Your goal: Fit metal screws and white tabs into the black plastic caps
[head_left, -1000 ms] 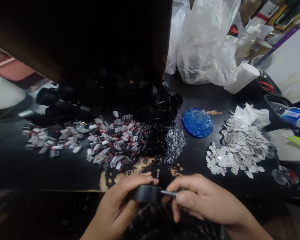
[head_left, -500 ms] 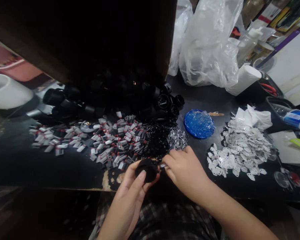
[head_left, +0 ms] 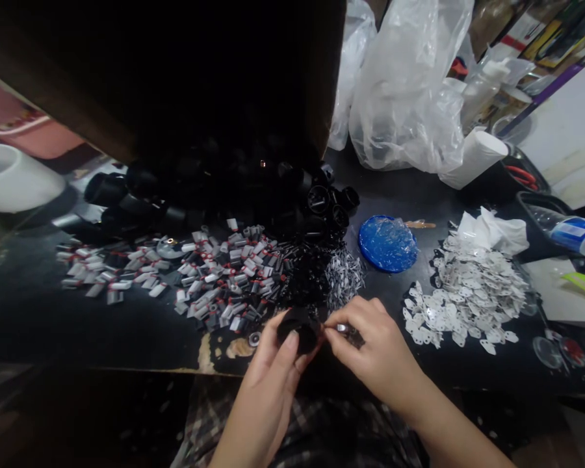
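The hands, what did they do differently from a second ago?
Both hands rose from the table's edge toward the piles. The left hand tipped its black round part upward; the right hand reached into the small pieces, then returned pinching a small silvery piece. The piles and blue lid stayed put.

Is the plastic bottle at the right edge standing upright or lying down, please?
Lying down: the plastic bottle rests on its side on the table.
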Demonstrator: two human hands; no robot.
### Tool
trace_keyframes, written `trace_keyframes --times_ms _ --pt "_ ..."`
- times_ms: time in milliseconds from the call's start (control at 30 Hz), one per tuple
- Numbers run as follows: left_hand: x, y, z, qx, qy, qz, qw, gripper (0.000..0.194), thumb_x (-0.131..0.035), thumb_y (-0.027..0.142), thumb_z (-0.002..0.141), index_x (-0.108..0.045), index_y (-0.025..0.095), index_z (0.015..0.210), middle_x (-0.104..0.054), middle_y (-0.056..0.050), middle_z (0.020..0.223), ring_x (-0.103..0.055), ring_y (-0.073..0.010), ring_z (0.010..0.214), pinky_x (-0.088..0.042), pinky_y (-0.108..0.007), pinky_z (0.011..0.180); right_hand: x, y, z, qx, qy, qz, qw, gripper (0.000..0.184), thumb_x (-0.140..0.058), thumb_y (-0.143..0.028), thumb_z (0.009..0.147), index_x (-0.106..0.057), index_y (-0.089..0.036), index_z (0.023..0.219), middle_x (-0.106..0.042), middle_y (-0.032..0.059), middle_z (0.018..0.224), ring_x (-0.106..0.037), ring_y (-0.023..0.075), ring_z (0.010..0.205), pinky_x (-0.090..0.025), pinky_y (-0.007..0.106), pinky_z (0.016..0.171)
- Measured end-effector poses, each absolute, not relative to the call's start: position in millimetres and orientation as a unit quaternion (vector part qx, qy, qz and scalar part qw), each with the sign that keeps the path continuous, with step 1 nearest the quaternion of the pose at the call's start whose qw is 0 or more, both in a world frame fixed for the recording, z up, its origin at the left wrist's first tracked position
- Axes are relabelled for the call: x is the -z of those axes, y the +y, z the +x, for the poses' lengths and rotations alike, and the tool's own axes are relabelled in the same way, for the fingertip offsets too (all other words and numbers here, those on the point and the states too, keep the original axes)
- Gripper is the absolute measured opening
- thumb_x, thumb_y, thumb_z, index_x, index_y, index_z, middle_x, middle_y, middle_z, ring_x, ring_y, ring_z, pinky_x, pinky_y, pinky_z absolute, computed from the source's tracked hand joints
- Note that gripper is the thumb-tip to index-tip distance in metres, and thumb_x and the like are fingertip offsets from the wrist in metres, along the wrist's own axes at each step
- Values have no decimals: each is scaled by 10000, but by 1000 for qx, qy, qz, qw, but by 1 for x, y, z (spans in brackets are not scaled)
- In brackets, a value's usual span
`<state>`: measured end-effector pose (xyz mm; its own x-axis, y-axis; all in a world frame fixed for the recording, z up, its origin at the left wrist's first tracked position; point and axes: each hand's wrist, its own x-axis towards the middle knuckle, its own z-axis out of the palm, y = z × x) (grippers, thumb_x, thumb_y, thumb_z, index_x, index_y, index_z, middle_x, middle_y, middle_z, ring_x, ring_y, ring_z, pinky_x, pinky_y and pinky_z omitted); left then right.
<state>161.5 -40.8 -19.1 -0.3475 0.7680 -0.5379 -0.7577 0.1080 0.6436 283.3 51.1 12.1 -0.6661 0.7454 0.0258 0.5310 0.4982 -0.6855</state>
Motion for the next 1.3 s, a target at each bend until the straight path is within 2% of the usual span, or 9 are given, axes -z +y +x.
trace_keyframes --times_ms 100,267,433,600,767,933,1067,1200,1300 --pt "20 -42 163 -667 488 8 563 244 -649 320 857 -621 318 1100 -678 19 1151 -586 -178 1135 -478 -299 972 -15 50 286 -348 -837 -384 173 66 -593 -196 886 -651 -210 858 -639 2 832 -535 153 754 -350 309 747" --pt "17 -42 163 -659 480 2 579 316 -691 338 820 -635 297 1129 -674 -12 1197 -594 -215 1155 -481 -329 987 -18 50 287 -369 -827 -363 219 73 -592 -175 880 -619 -203 818 -632 -5 794 -548 146 745 -363 316 751" --pt "20 -43 168 -629 490 -13 604 396 -780 315 734 -665 324 1113 -704 6 1126 -623 -220 1114 -524 -303 920 -16 48 285 -287 -862 -333 251 103 -586 -99 848 -645 -183 846 -646 0 775 -554 141 722 -342 331 737" --pt "28 -47 170 -625 491 34 606 334 -748 296 771 -671 316 1095 -732 13 1049 -662 -186 1015 -526 -277 893 -14 47 285 -221 -887 -317 251 139 -543 -127 890 -662 -171 832 -624 6 709 -549 134 682 -326 332 713" --pt "27 -45 162 -599 531 99 591 304 -759 298 752 -700 291 1051 -745 -13 1046 -670 -207 1008 -521 -277 890 -14 48 285 -224 -905 -298 203 170 -513 -138 899 -658 -170 816 -623 12 715 -511 133 660 -310 330 703" --pt "23 -41 156 -560 508 119 644 278 -755 314 757 -698 264 1024 -757 -32 1028 -684 -225 1003 -528 -280 885 -19 46 289 -242 -895 -334 171 167 -510 -157 911 -652 -181 825 -648 11 759 -544 140 696 -317 331 719" --pt "25 -39 157 -550 526 21 648 442 -748 356 759 -623 290 1178 -712 -26 1185 -677 -228 1040 -536 -275 888 -25 45 328 -253 -867 -403 150 130 -546 -205 916 -651 -223 990 -682 4 847 -583 154 754 -366 319 746" --pt "21 -35 160 -566 510 -39 646 626 -714 369 793 -453 321 1361 -677 -43 1258 -661 -240 1085 -492 -322 974 -16 51 382 -149 -804 -569 84 93 -610 -232 850 -630 -218 940 -691 13 787 -604 211 736 -403 331 685" --pt "18 -32 164 -569 499 -34 652 671 -705 343 806 -401 300 1403 -697 -61 1222 -654 -243 1097 -449 -348 1027 -4 59 391 -132 -804 -577 60 88 -597 -200 847 -618 -203 932 -700 25 820 -626 217 737 -408 349 710"
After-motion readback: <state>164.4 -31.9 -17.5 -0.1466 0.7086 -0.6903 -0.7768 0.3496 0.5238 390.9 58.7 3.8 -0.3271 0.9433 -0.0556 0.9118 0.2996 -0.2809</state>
